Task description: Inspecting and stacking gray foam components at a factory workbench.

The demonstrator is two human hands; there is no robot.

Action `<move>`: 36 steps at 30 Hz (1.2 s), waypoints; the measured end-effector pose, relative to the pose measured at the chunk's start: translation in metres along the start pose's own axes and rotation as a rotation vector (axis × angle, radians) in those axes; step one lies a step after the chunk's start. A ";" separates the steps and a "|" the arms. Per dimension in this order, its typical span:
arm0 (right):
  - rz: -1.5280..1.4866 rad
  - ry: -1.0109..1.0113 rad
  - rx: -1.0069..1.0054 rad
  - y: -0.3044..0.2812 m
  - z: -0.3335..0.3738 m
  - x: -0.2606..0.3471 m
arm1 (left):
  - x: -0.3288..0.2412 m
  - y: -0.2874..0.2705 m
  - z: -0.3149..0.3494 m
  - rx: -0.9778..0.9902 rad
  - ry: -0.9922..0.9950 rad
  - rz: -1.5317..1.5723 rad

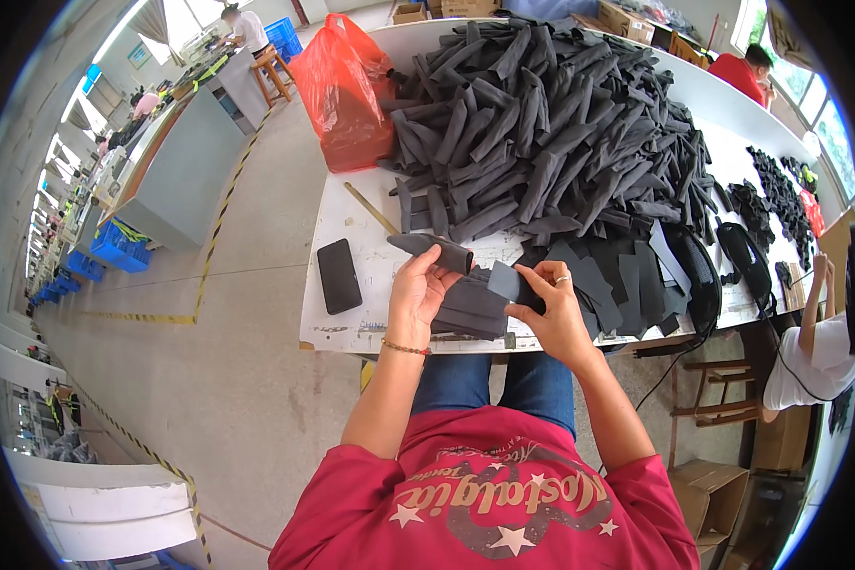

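Left hand point(416, 290) clasped around a folded dark grey fabric piece point(465, 302), thumb over its upper rolled end, above the near edge of the white table point(351, 328). Right hand point(549, 309) pinching the same piece's right flap in a narrow grip. Just left, a black phone point(338, 275). Beyond, a big heap of grey pieces point(551, 123); red plastic bag point(344, 90) at the far left corner.

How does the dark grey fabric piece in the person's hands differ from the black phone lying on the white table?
The dark grey fabric piece is soft and folded, held by the left hand and right hand; the black phone is flat, rigid, glossy and lies untouched on the white table. The fabric looks matte and larger. Both are dark.
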State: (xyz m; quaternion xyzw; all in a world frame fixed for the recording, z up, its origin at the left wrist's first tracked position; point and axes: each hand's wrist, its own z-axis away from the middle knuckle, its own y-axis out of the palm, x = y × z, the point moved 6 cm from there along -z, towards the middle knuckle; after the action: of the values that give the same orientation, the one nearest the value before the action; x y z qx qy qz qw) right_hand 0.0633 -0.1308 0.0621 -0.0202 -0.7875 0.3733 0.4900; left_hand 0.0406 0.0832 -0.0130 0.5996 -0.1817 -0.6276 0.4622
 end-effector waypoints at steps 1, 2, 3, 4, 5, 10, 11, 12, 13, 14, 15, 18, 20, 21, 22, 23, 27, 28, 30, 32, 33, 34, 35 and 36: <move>0.058 -0.017 0.005 0.000 0.000 0.002 | 0.000 -0.001 0.000 -0.001 0.000 0.001; 0.058 -0.017 0.007 0.002 0.000 0.000 | 0.000 0.000 0.000 0.018 -0.010 -0.004; 0.065 -0.017 -0.018 0.003 0.000 -0.002 | 0.000 0.003 0.000 0.037 -0.022 -0.010; 0.072 -0.016 -0.042 0.003 -0.001 -0.002 | 0.000 0.005 0.002 0.037 -0.022 -0.010; 0.072 -0.016 -0.042 0.004 -0.001 -0.001 | 0.001 0.007 0.003 0.025 -0.017 -0.002; -0.137 0.011 -0.145 0.002 -0.001 0.001 | 0.000 0.007 0.005 0.013 -0.019 -0.004; -0.136 0.011 -0.144 0.003 -0.001 0.001 | 0.001 0.007 0.006 0.014 -0.028 -0.002; -0.137 -0.012 -0.149 0.004 0.000 0.002 | 0.001 0.008 0.007 0.015 -0.037 -0.001; -0.138 -0.036 -0.153 0.004 0.000 0.003 | 0.001 0.007 0.007 0.014 -0.037 0.000; -0.138 -0.035 -0.153 0.005 0.001 0.002 | 0.002 0.007 0.006 0.012 -0.036 -0.008; -0.142 -0.042 -0.150 0.005 0.001 0.001 | 0.001 0.007 0.007 0.009 -0.035 -0.015; -0.218 0.012 -0.156 0.002 -0.001 0.006 | 0.001 0.010 0.009 0.007 -0.041 0.000; -0.291 0.072 -0.162 0.003 -0.001 0.003 | 0.001 0.004 0.007 0.024 -0.045 -0.001; -0.243 0.028 -0.188 0.002 0.001 0.000 | 0.002 0.006 0.006 0.047 -0.054 -0.001; -0.195 -0.016 -0.214 0.000 0.002 -0.001 | 0.002 0.005 0.006 0.048 -0.055 -0.001; -0.194 -0.015 -0.215 0.001 0.003 -0.002 | 0.003 0.006 0.005 0.053 -0.054 0.000; -0.186 -0.021 -0.183 0.005 0.007 -0.004 | 0.004 0.007 0.006 0.047 -0.062 -0.009; -0.209 -0.015 -0.153 0.006 0.006 -0.004 | 0.005 0.007 0.006 0.048 -0.063 -0.009; -0.207 0.011 -0.184 0.002 0.005 0.006 | 0.005 0.007 0.006 0.070 -0.064 0.001; -0.208 0.035 -0.211 0.003 0.003 0.008 | 0.003 0.004 0.007 0.062 -0.057 -0.010; -0.171 0.021 -0.216 0.002 0.002 0.009 | 0.004 0.006 0.008 0.062 -0.060 -0.020; -0.133 0.006 -0.220 0.001 0.002 0.010 | 0.004 0.007 0.008 0.064 -0.062 -0.019; -0.131 0.007 -0.221 0.001 0.002 0.010 | 0.004 0.009 0.008 0.058 -0.068 -0.032; -0.094 -0.043 -0.224 0.001 0.002 0.012 | 0.004 0.009 0.009 0.049 -0.072 -0.046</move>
State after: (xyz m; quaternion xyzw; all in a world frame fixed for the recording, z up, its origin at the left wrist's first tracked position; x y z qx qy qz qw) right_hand 0.0551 -0.1261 0.0703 -0.0298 -0.8347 0.2597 0.4847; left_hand 0.0359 0.0727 -0.0060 0.5918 -0.1996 -0.6547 0.4258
